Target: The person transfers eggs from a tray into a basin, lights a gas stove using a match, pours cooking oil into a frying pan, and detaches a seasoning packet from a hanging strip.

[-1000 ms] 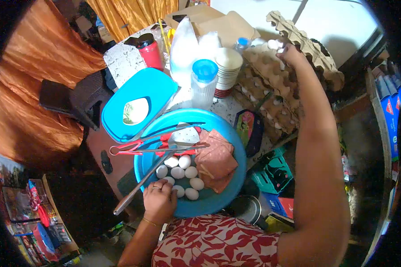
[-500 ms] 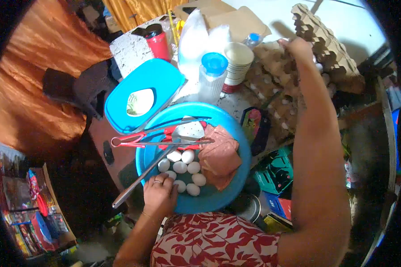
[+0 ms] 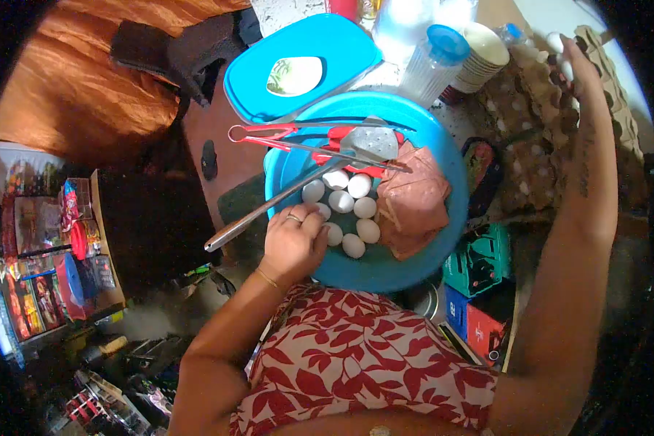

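A blue basin holds several white eggs, a folded pink plastic bag, red-handled tongs and a metal slotted turner. My left hand rests at the basin's near left rim beside the eggs, its fingers bent together; what they hold, if anything, is hidden. At the upper right, my right hand is closed on white eggs above the cardboard egg trays.
Behind the basin are a blue lid, a clear container with a blue top and stacked cups. A green crate stands right of the basin. Shelved packets are at the left.
The view has shifted, so the basin appears higher and farther right. White eggs now show in my right hand by the trays. My left hand remains at the basin's rim.
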Tool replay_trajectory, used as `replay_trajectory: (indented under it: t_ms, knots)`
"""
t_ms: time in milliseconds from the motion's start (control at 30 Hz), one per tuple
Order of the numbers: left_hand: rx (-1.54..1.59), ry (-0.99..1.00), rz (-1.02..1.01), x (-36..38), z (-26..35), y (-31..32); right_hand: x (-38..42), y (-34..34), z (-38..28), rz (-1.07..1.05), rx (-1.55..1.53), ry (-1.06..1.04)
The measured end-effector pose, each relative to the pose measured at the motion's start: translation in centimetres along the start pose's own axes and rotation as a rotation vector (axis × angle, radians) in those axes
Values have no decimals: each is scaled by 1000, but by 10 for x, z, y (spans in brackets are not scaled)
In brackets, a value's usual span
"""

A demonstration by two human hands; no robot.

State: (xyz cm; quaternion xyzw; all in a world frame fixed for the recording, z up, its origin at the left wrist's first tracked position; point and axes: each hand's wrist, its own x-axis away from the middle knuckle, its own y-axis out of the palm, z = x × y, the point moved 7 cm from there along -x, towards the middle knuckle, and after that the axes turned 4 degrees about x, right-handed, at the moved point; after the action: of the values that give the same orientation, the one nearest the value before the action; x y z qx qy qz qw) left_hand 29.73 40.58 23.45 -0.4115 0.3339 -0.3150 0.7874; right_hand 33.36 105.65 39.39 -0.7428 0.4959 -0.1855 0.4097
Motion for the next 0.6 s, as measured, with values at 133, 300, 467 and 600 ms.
replay_trajectory:
  t_ms: [133, 300, 467, 600]
  knots:
    - [67, 35, 112, 3, 1, -8, 97, 22, -47, -357, -596, 32]
    - [144, 73, 215, 7, 1, -19, 294, 44, -117, -473, -727, -411]
    - [239, 161, 210, 12, -7, -12, 430, 167, -103, -680, -245, -730]
    - [254, 215, 252, 10, -6, -20, 511, 194, -121, -456, 124, -822]
